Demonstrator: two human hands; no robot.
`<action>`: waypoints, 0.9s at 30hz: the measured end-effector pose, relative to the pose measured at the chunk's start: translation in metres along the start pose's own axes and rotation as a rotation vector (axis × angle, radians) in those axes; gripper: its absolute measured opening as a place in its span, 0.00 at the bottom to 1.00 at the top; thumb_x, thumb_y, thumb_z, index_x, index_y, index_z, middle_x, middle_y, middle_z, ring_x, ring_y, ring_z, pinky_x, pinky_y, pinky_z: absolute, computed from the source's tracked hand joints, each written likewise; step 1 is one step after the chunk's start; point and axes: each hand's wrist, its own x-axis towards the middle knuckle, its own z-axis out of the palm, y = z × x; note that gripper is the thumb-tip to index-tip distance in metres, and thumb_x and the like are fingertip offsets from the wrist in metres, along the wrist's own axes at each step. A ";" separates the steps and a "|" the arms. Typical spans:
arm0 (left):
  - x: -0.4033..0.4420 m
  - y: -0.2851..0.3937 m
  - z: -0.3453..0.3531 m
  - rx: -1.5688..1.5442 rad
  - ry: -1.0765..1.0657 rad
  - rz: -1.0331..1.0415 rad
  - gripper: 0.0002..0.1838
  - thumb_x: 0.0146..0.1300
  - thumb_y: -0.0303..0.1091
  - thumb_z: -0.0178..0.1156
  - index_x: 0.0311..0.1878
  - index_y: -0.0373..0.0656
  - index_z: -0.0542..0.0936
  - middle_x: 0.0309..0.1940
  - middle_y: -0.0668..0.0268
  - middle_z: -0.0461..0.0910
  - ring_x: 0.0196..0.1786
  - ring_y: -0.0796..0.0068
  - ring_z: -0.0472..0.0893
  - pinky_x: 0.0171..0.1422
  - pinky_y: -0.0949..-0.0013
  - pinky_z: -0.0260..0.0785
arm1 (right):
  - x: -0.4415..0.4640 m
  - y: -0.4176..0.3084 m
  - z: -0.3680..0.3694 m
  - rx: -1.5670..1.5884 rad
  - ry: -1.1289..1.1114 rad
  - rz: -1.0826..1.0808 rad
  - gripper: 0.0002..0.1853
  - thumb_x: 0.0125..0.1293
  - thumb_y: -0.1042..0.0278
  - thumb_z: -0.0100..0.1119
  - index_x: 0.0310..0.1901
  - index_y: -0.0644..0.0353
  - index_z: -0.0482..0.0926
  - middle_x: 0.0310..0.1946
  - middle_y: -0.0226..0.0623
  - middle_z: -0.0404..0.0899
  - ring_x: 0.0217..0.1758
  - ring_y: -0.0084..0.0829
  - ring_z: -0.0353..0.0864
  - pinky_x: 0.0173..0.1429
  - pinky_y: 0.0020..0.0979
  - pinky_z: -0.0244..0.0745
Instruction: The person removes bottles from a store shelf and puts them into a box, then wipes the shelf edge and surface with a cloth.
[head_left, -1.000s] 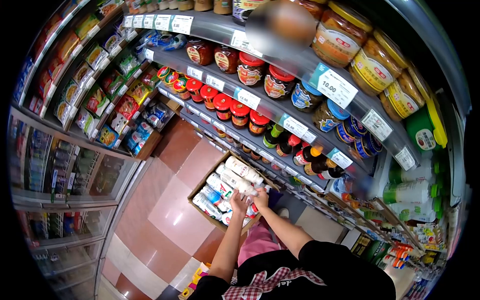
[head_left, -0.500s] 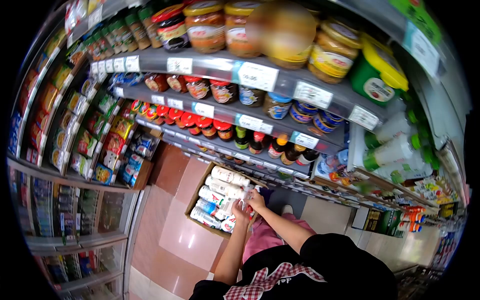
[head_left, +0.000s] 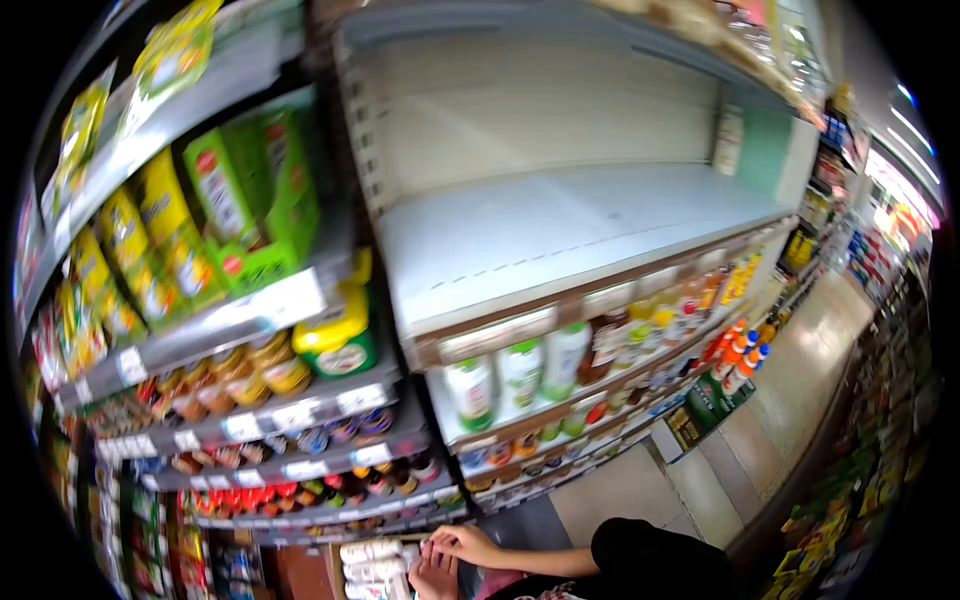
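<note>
A white display shelf point(head_left: 570, 215) is stretching above bottled drinks point(head_left: 567, 358). Lower down, a cardboard box point(head_left: 335, 572) is sitting beside the left hand point(head_left: 433, 574) and right hand point(head_left: 468, 546), whose fingers are meeting, any grip too blurred to tell. White bottles point(head_left: 371, 551) are lying inside the box.

Open space above the broad white shelf point(head_left: 580, 215), one bottle point(head_left: 728, 140) far right.

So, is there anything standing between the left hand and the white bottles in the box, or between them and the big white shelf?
Nothing visible stands between the left hand and the white bottles. Toward the white shelf, the lower shelf seems to block a straight path; above it, the front looks open.
</note>
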 end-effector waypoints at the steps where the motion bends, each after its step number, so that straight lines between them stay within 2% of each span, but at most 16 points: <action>1: -0.009 -0.004 0.021 0.049 -0.020 -0.019 0.34 0.57 0.48 0.54 0.63 0.35 0.69 0.58 0.53 0.74 0.62 0.57 0.73 0.68 0.55 0.64 | -0.010 -0.015 -0.018 0.020 0.031 -0.002 0.14 0.67 0.62 0.61 0.49 0.61 0.80 0.39 0.37 0.85 0.44 0.26 0.84 0.48 0.29 0.78; 4: -0.037 -0.028 0.087 0.186 -0.069 -0.060 0.37 0.62 0.48 0.52 0.68 0.32 0.63 0.64 0.51 0.69 0.66 0.56 0.68 0.72 0.57 0.58 | -0.046 -0.048 -0.068 0.065 0.137 0.004 0.15 0.68 0.62 0.60 0.50 0.62 0.79 0.40 0.38 0.84 0.45 0.26 0.83 0.48 0.29 0.78; 5: -0.037 -0.039 0.102 0.212 -0.087 -0.088 0.32 0.66 0.46 0.45 0.68 0.33 0.65 0.66 0.51 0.68 0.70 0.55 0.65 0.74 0.56 0.56 | -0.061 -0.061 -0.084 0.062 0.189 -0.039 0.15 0.69 0.61 0.60 0.51 0.62 0.79 0.41 0.38 0.84 0.45 0.26 0.83 0.48 0.28 0.79; 6: -0.040 -0.051 0.114 0.236 -0.198 -0.114 0.32 0.66 0.47 0.46 0.67 0.34 0.66 0.65 0.51 0.69 0.70 0.55 0.65 0.73 0.55 0.57 | -0.073 -0.066 -0.101 0.076 0.235 -0.040 0.13 0.65 0.66 0.62 0.49 0.61 0.80 0.40 0.39 0.85 0.43 0.33 0.85 0.47 0.30 0.78; 8: -0.049 -0.076 0.152 0.309 -0.295 -0.170 0.32 0.65 0.47 0.47 0.68 0.35 0.66 0.64 0.53 0.70 0.68 0.55 0.68 0.72 0.55 0.59 | -0.096 -0.070 -0.121 0.087 0.438 -0.081 0.13 0.60 0.68 0.66 0.46 0.60 0.80 0.33 0.35 0.83 0.35 0.27 0.83 0.37 0.30 0.78; 9: -0.045 -0.091 0.155 0.259 -0.389 -0.200 0.33 0.65 0.48 0.48 0.68 0.36 0.66 0.65 0.54 0.70 0.66 0.55 0.70 0.71 0.55 0.61 | -0.116 -0.099 -0.143 -0.132 0.505 -0.131 0.09 0.69 0.69 0.59 0.47 0.62 0.79 0.33 0.34 0.84 0.35 0.22 0.82 0.36 0.26 0.77; 10: -0.057 -0.105 0.179 0.321 -0.396 -0.184 0.34 0.64 0.49 0.49 0.69 0.37 0.65 0.67 0.55 0.69 0.66 0.55 0.70 0.71 0.55 0.60 | -0.134 -0.112 -0.161 -0.074 0.524 -0.117 0.09 0.69 0.70 0.59 0.47 0.62 0.79 0.34 0.34 0.84 0.35 0.23 0.83 0.36 0.26 0.77; 12: -0.073 -0.133 0.215 0.355 -0.563 -0.218 0.35 0.64 0.49 0.50 0.70 0.39 0.65 0.69 0.55 0.67 0.67 0.56 0.70 0.72 0.55 0.59 | -0.166 -0.125 -0.196 0.041 0.549 -0.083 0.09 0.69 0.71 0.59 0.49 0.62 0.79 0.35 0.34 0.84 0.35 0.23 0.83 0.36 0.25 0.78; 13: -0.081 -0.148 0.230 0.388 -0.602 -0.208 0.35 0.64 0.49 0.50 0.71 0.39 0.64 0.69 0.55 0.66 0.67 0.56 0.70 0.73 0.55 0.58 | -0.177 -0.124 -0.211 -0.115 0.687 -0.344 0.12 0.69 0.71 0.59 0.52 0.62 0.78 0.37 0.34 0.84 0.36 0.22 0.84 0.36 0.25 0.79; 16: -0.105 -0.192 0.273 0.508 -0.692 -0.161 0.36 0.64 0.49 0.50 0.72 0.40 0.63 0.70 0.55 0.65 0.67 0.57 0.70 0.74 0.55 0.57 | -0.228 -0.134 -0.256 0.029 0.712 -0.093 0.12 0.69 0.72 0.58 0.52 0.63 0.78 0.38 0.33 0.84 0.38 0.21 0.84 0.37 0.24 0.79; 17: -0.115 -0.207 0.289 0.566 -0.710 -0.141 0.36 0.64 0.49 0.50 0.72 0.40 0.63 0.70 0.55 0.65 0.68 0.58 0.70 0.74 0.56 0.57 | -0.242 -0.130 -0.269 0.006 0.770 -0.175 0.12 0.69 0.71 0.59 0.52 0.62 0.79 0.38 0.33 0.84 0.37 0.20 0.84 0.37 0.22 0.78; 19: -0.143 -0.232 0.324 0.687 -0.721 -0.131 0.35 0.65 0.48 0.50 0.72 0.40 0.61 0.71 0.54 0.64 0.68 0.58 0.69 0.74 0.58 0.57 | -0.273 -0.147 -0.294 -0.072 0.867 -0.173 0.11 0.68 0.71 0.59 0.51 0.62 0.80 0.38 0.32 0.84 0.37 0.20 0.84 0.36 0.21 0.77; 21: -0.149 -0.261 0.337 0.615 -0.838 -0.137 0.34 0.66 0.46 0.51 0.72 0.39 0.61 0.70 0.53 0.64 0.68 0.57 0.69 0.73 0.56 0.59 | -0.299 -0.162 -0.315 -0.157 0.954 -0.162 0.11 0.66 0.72 0.61 0.49 0.61 0.81 0.37 0.31 0.84 0.36 0.19 0.83 0.34 0.21 0.75; 27: -0.168 -0.322 0.380 0.545 -1.030 -0.148 0.30 0.67 0.38 0.53 0.70 0.36 0.62 0.68 0.51 0.65 0.67 0.56 0.70 0.71 0.56 0.62 | -0.342 -0.187 -0.364 -0.035 1.063 -0.277 0.11 0.65 0.74 0.62 0.49 0.63 0.81 0.37 0.32 0.82 0.35 0.18 0.81 0.36 0.21 0.75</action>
